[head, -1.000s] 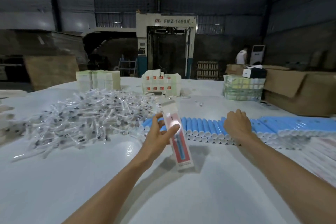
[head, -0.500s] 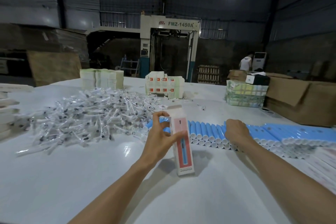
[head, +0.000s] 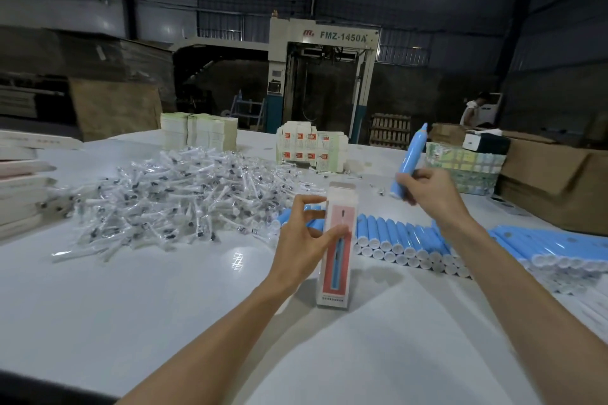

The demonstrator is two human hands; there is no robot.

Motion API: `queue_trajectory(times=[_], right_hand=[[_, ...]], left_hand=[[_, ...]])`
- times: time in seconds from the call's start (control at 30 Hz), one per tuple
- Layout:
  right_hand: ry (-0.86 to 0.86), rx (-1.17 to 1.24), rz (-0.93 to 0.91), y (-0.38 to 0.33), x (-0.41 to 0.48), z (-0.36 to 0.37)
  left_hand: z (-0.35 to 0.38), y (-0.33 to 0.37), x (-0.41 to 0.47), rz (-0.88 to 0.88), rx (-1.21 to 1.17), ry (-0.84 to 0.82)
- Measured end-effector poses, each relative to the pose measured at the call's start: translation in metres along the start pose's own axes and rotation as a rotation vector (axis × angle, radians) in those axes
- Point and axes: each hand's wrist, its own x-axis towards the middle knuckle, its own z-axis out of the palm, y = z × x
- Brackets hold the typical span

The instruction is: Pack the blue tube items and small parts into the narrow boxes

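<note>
1. The narrow box [head: 336, 286] stands up tall on the white desk [head: 131, 299], right in the middle. Its top flap is open. It is white with a pink front, and a blue tube is drawn on it.
2. The left hand [head: 301, 242] holds the box by its left edge. Its fingers [head: 307, 204] and thumb are clamped on the box near the top.
3. The right hand [head: 431, 194] holds one blue tube [head: 410, 154] up in the air, to the right of the box. Its fingers [head: 411, 178] are wrapped round the bottom end of the tube. The tube leans, with its pointy tip up.
4. A long row of blue tubes [head: 404, 237] lies on the desk just behind the box and runs off to the right.
5. A big pile of small parts [head: 177, 200] in clear bags lies on the desk to the left.
6. Two stacks of flat boxes sit at the back of the desk: a pale stack [head: 197, 131] and a white and red stack [head: 311, 146].
7. Brown cardboard boxes [head: 552, 187] sit at the right.
8. Far behind stands a big machine [head: 324, 82], and a person [head: 472, 108] is near it.
</note>
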Motion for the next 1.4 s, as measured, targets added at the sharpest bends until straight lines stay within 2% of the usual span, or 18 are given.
queue_trajectory(times=[0.1, 0.2, 0.3, 0.53, 0.7, 0.8, 0.93, 1.1, 1.2, 1.33, 1.4], right_hand=[[-0.097, 0.375, -0.064, -0.040, -0.014, 0.017], [-0.217, 0.445, -0.102, -0.062, -0.025, 0.038], [-0.274, 0.332, -0.100, -0.064, -0.031, 0.052], [-0.262, 0.019, -0.080, -0.045, -0.026, 0.038], [-0.427, -0.137, -0.095, -0.042, -0.026, 0.036], [-0.396, -0.080, -0.131, -0.042, -0.027, 0.043], [-0.257, -0.010, -0.135, -0.040, -0.025, 0.053], [-0.394, -0.050, -0.196, -0.044, -0.032, 0.059], [-0.282, -0.053, -0.245, -0.045, -0.035, 0.064], [-0.164, -0.169, -0.350, -0.034, -0.047, 0.072], [-0.136, -0.099, -0.340, -0.029, -0.053, 0.077]], left_hand=[[0.001, 0.000, -0.001, -0.013, -0.015, -0.002], [0.000, -0.001, -0.001, -0.003, -0.036, 0.000], [0.000, -0.003, -0.001, 0.016, -0.048, -0.004], [0.002, -0.003, -0.001, 0.025, -0.040, -0.023], [0.003, -0.001, -0.003, 0.034, -0.011, -0.021], [0.001, 0.000, -0.004, 0.028, -0.003, -0.018], [0.000, 0.003, -0.005, 0.016, 0.010, -0.021], [-0.004, 0.001, -0.003, -0.001, 0.030, 0.002], [-0.007, 0.000, -0.003, -0.012, 0.013, 0.015], [-0.007, 0.000, -0.002, -0.007, 0.013, 0.040], [-0.008, 0.002, -0.002, -0.005, 0.028, 0.069]])
